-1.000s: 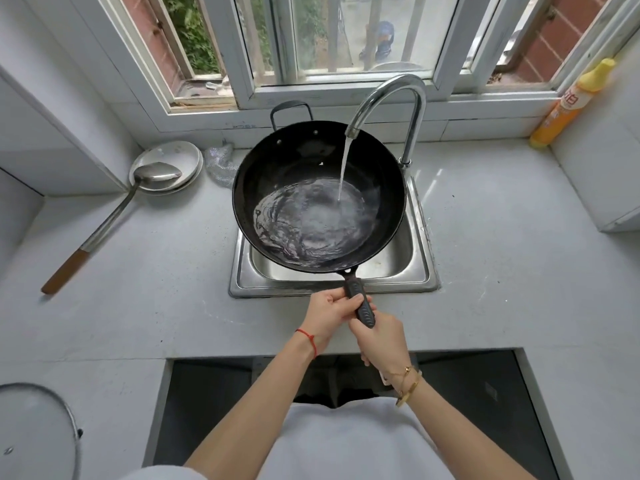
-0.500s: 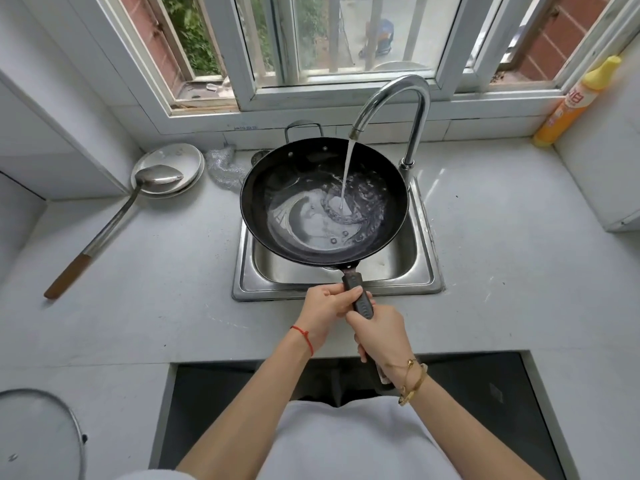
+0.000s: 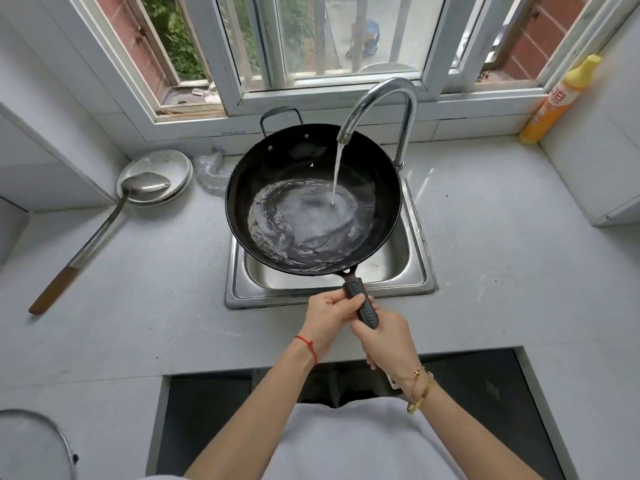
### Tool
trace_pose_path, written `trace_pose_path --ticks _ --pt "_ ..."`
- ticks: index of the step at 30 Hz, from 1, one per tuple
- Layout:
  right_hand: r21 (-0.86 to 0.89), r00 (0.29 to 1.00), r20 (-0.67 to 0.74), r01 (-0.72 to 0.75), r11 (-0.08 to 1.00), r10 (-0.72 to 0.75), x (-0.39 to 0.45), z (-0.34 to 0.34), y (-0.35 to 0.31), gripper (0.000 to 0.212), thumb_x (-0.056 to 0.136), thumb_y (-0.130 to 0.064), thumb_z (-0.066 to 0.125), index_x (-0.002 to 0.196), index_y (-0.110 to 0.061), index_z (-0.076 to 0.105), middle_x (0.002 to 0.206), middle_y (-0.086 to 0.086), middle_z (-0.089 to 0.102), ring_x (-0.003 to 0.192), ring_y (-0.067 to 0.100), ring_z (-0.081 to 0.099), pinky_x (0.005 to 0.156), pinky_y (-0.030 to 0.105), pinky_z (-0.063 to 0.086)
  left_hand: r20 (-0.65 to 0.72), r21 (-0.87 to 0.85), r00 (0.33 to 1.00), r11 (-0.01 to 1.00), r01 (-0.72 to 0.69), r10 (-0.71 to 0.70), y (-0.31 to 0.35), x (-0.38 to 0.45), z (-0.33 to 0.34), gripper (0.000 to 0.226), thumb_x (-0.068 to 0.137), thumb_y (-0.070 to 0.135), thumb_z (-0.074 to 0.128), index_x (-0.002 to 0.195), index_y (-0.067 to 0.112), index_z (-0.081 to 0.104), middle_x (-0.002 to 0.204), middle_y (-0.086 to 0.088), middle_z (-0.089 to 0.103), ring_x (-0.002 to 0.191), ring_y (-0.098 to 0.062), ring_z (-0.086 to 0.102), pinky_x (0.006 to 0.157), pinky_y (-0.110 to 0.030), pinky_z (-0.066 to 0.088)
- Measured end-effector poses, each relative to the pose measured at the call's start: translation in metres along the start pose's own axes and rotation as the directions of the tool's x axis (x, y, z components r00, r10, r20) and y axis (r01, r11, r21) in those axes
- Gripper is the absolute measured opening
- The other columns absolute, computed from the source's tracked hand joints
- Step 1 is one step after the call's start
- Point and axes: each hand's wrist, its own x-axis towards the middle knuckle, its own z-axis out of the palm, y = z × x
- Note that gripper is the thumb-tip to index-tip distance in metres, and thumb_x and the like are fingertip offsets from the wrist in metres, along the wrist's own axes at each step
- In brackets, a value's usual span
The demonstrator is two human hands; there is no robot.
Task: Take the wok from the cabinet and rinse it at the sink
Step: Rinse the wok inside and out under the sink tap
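While water streams from the curved chrome faucet, a person holds a round black metal wok over the square stainless-steel sink set in a pale grey countertop. Both hands grip the wok's dark ribbed handle, which points back toward the person's body: the left hand, a red string at its wrist, wraps the handle nearer the pan, while the right hand, wearing gold bracelets, closes round the handle's end just behind it, the two hands touching. The wok sits ahead of and above both hands, covering most of the basin, its small loop handle on the far rim toward the window. The stream lands right of the pan's centre, where shallow water swirls with pale foam. On the counter to the left, a long steel ladle with a wooden handle rests its bowl on a stack of white plates, beside a crumpled steel scouring pad. A yellow plastic bottle stands in the far right corner.
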Motion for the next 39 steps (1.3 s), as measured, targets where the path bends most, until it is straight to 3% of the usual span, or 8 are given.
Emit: trace_pose_path --ticks 9,16,23,28,30,32,35,39 --pt "0.187 0.991 0.115 -0.084 0.979 0.063 0.004 0.0 -0.012 0.019 0.085 -0.008 0.056 0.067 -0.008 0.053 0.049 0.005 0.049 0.034 0.018 0.046 0.036 0.024 0.038 -0.117 0.091 0.993 0.996 -0.021 0.031 0.003 0.004 -0.003 0.022 0.089 0.005 0.068 0.102 -0.013 0.071 0.099 -0.028 0.073 0.087 -0.029 0.071 0.083 -0.031 0.059" --pt "0.077 0.998 0.066 -0.018 0.997 0.013 0.001 -0.004 -0.018 0.017 0.085 -0.012 0.056 0.069 -0.008 0.055 0.049 0.007 0.052 0.031 0.017 0.049 0.035 0.023 0.039 -0.026 0.035 1.0 0.999 0.003 -0.002 0.006 0.003 -0.004 0.021 0.091 0.006 0.065 0.102 -0.01 0.071 0.101 -0.026 0.073 0.091 -0.03 0.071 0.086 -0.033 0.058" --pt "-0.015 0.999 0.012 0.035 0.999 -0.035 0.005 0.005 0.0 0.02 0.087 -0.017 0.056 0.071 -0.005 0.058 0.051 0.006 0.054 0.035 0.017 0.053 0.037 0.026 0.046 0.028 -0.005 1.0 1.0 0.012 -0.012 -0.002 0.006 -0.008 0.015 0.092 0.002 0.061 0.101 -0.004 0.072 0.098 -0.022 0.073 0.09 -0.028 0.073 0.078 -0.028 0.058" --pt "0.085 0.999 0.045 -0.006 0.996 0.002 0.017 0.019 0.017 0.025 0.084 -0.011 0.056 0.06 -0.013 0.049 0.044 0.006 0.049 0.033 0.022 0.049 0.037 0.027 0.041 -0.072 0.12 0.997 0.993 0.004 0.004 -0.011 0.011 -0.013 0.022 0.09 -0.002 0.063 0.105 -0.018 0.066 0.096 -0.028 0.071 0.079 -0.023 0.074 0.076 -0.028 0.059" --pt "0.146 0.996 0.09 -0.03 0.989 0.017 0.022 0.026 0.022 0.024 0.085 -0.01 0.057 0.062 -0.012 0.05 0.044 0.005 0.049 0.033 0.022 0.048 0.037 0.027 0.04 -0.132 0.148 0.991 0.989 0.008 0.012 -0.015 0.014 -0.018 0.024 0.088 -0.003 0.066 0.106 -0.019 0.066 0.102 -0.031 0.071 0.087 -0.029 0.072 0.083 -0.034 0.06" --pt "0.197 0.99 0.136 -0.053 0.979 0.026 0.025 0.032 0.025 0.025 0.087 -0.009 0.057 0.063 -0.01 0.05 0.045 0.004 0.049 0.032 0.021 0.046 0.036 0.026 0.039 -0.185 0.162 0.983 0.987 0.016 0.015 -0.018 0.015 -0.023 0.023 0.086 -0.002 0.069 0.106 -0.015 0.068 0.103 -0.029 0.071 0.093 -0.032 0.069 0.09 -0.039 0.058" --pt "0.249 0.978 0.204 -0.087 0.965 0.036 0.029 0.04 0.026 0.026 0.088 -0.008 0.056 0.063 -0.01 0.049 0.045 0.002 0.047 0.032 0.018 0.044 0.035 0.024 0.037 -0.244 0.196 0.969 0.98 0.018 0.031 -0.019 0.014 -0.029 0.01 0.084 -0.003 0.071 0.094 -0.002 0.074 0.09 -0.014 0.076 0.09 -0.025 0.07 0.084 -0.03 0.059" --pt "0.327 0.952 0.301 -0.155 0.932 0.052 0.035 0.049 0.025 0.027 0.09 -0.007 0.054 0.064 -0.009 0.048 0.044 0.003 0.044 0.033 0.016 0.04 0.035 0.023 0.035 -0.308 0.31 0.948 0.95 0.02 0.08 -0.019 0.016 -0.039 0.009 0.081 0.004 0.075 0.08 0.013 0.076 0.085 -0.01 0.078 0.084 -0.02 0.07 0.083 -0.036 0.058"
